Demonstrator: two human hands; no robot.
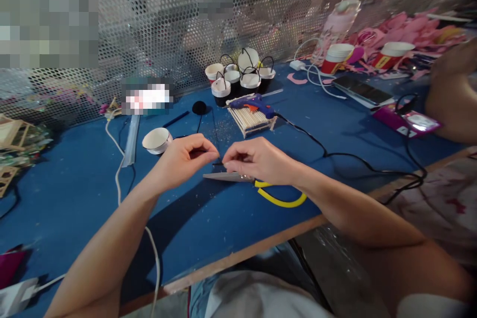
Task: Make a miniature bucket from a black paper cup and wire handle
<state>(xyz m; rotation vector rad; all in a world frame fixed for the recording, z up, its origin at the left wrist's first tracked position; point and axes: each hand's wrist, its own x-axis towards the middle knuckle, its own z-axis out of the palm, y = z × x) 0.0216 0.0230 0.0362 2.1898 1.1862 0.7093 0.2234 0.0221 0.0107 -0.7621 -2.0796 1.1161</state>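
Both hands meet fingertip to fingertip over the middle of the blue table. My left hand point(185, 159) is closed in a pinch. My right hand point(257, 159) pinches too, almost touching the left. Whatever lies between the fingertips is too small to name; a short dark bit shows beside them. Below my right hand lie scissors point(281, 202) with yellow handles, their blades pointing left. A white cup point(157, 140) with a dark rim line sits just beyond my left hand. Farther back is a round black piece point(199, 108) with a thin stem.
A blue glue gun point(253, 103) rests on a small wooden slat rack point(250, 121), its black cord running right. Several small cups with black wire handles point(250, 81) stand behind it. A phone point(363, 90) and red-white cups point(337, 58) lie right, near another person's arm point(452, 94).
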